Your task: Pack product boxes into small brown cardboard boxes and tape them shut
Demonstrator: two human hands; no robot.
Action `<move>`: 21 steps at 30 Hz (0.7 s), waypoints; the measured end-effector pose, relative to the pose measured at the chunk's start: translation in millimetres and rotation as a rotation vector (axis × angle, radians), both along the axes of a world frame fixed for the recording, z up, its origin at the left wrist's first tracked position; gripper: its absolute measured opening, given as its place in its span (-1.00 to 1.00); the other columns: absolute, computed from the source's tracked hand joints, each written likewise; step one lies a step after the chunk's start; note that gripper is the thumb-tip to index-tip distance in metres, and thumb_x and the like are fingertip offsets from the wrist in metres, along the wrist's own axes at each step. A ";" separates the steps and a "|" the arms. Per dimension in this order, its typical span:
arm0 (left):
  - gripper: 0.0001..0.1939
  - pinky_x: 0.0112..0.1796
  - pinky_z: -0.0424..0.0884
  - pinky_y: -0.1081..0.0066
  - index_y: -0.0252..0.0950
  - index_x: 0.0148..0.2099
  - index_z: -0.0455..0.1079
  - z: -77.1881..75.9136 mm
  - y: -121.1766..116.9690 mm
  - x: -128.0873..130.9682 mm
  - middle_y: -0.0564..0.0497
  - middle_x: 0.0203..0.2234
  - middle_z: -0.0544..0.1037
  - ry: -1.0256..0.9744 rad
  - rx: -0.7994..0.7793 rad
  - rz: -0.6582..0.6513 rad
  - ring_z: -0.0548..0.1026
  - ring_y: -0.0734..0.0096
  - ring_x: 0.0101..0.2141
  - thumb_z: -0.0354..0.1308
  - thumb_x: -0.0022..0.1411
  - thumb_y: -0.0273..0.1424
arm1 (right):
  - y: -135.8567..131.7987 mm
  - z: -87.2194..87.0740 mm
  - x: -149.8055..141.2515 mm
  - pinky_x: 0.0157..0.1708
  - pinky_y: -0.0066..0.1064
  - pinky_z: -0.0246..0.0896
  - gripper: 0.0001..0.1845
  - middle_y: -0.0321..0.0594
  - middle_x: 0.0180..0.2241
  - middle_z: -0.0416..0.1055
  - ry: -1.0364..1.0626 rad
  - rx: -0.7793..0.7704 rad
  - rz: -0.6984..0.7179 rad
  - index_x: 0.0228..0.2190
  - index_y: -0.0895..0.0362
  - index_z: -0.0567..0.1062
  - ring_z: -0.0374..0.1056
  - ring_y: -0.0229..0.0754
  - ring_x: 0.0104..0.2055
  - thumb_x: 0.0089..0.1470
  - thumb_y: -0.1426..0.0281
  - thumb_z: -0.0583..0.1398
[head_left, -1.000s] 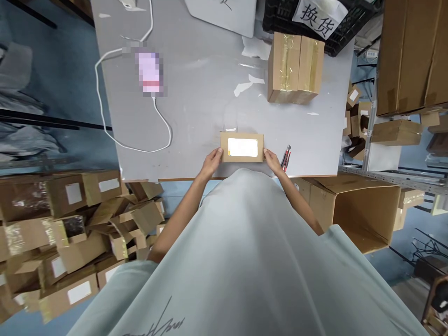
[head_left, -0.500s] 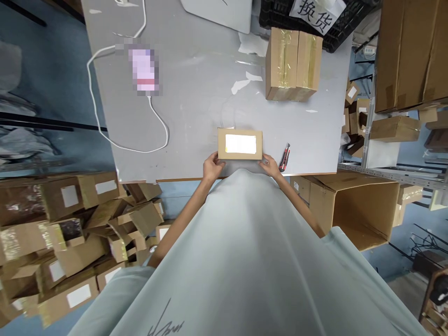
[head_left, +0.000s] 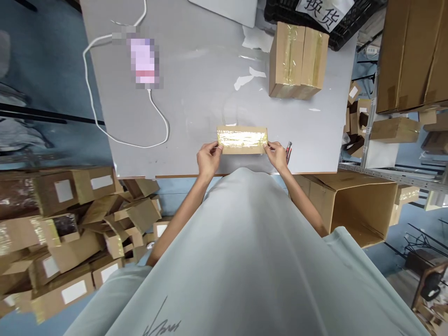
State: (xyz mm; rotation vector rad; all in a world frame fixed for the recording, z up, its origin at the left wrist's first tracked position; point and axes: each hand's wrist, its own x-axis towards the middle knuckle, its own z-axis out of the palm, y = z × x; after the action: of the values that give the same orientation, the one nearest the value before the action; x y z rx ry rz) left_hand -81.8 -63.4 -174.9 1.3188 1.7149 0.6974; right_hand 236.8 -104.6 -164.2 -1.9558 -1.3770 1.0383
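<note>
A small cardboard box (head_left: pixel 242 140) is held between my two hands near the front edge of the grey table (head_left: pixel 196 107). Shiny tape runs along the side of it that faces me. My left hand (head_left: pixel 209 157) grips its left end, thumb toward the near corner. At the opposite end, my right hand (head_left: pixel 276 154) pinches the right edge. Just right of that hand lies a red and black utility knife (head_left: pixel 288 151), partly hidden behind the fingers.
Two taped cartons (head_left: pixel 297 60) stand at the back right by a black crate (head_left: pixel 346 28). A phone-like, blurred device (head_left: pixel 143 60) with a white cable (head_left: pixel 164 116) lies left. Below the table are an open carton (head_left: pixel 364 205) and heaped boxes (head_left: pixel 80 233).
The box has been turned over: its white label faced me earlier, and now a taped side does. Both hands have shifted their grip to its ends.
</note>
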 end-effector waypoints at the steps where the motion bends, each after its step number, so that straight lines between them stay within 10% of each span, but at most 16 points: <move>1: -0.54 0.16 0.67 0.11 -0.31 0.16 0.75 -3.6 -0.1 -0.4 -0.19 0.04 0.74 0.001 -0.015 -0.008 0.73 0.13 -0.07 0.36 0.46 -0.08 | -1.4 -5.3 -0.9 0.21 -0.08 0.55 -0.33 0.01 -0.03 0.69 0.003 -0.023 0.012 0.05 0.10 0.81 0.65 0.07 0.01 0.54 -0.18 0.18; 7: -0.44 0.23 0.67 0.08 -0.27 0.30 0.68 -25.2 -0.5 -17.6 -0.25 0.25 0.71 -0.184 -0.134 0.022 0.72 0.04 0.13 0.32 0.49 0.00 | -12.3 -40.6 12.2 0.27 0.01 0.58 -0.29 0.03 0.07 0.74 0.205 -0.087 -0.052 0.18 0.07 0.74 0.64 0.16 0.14 0.53 -0.20 0.13; 13: -0.13 0.30 0.63 -0.08 -0.27 0.50 0.51 -41.5 2.1 -23.2 -0.37 0.45 0.57 -0.130 -0.286 0.014 0.72 -0.12 0.20 0.54 0.16 -0.34 | -16.7 -71.8 21.1 0.34 0.08 0.56 -0.05 0.12 0.32 0.64 0.246 -0.252 -0.093 0.55 0.15 0.44 0.69 0.09 0.07 0.24 0.13 0.37; 17: 0.09 0.29 0.64 -0.07 -0.23 0.61 0.37 -44.4 4.3 -3.9 -0.35 0.48 0.54 -0.206 -0.305 -0.015 0.71 -0.13 0.21 0.59 0.04 -0.40 | -11.4 -83.2 6.3 0.41 0.01 0.52 -0.03 0.03 0.33 0.65 0.316 -0.212 -0.039 0.51 0.13 0.50 0.64 0.10 0.22 0.13 0.19 0.45; 21: -0.15 0.33 0.61 -0.07 -0.32 0.37 0.55 -39.5 7.6 9.1 -0.27 0.23 0.73 -0.237 -0.283 -0.068 0.69 -0.16 0.22 0.59 0.02 -0.33 | -5.9 -83.0 -2.1 0.49 0.10 0.44 -0.17 0.01 0.33 0.66 0.326 -0.187 -0.002 0.33 0.11 0.67 0.54 0.24 0.39 0.10 0.06 0.53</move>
State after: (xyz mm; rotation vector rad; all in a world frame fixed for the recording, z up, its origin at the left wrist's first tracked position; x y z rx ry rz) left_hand -72.7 -55.8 -214.5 1.0486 1.5070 0.5261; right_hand 234.7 -110.6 -247.2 -1.8110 -1.1326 1.4558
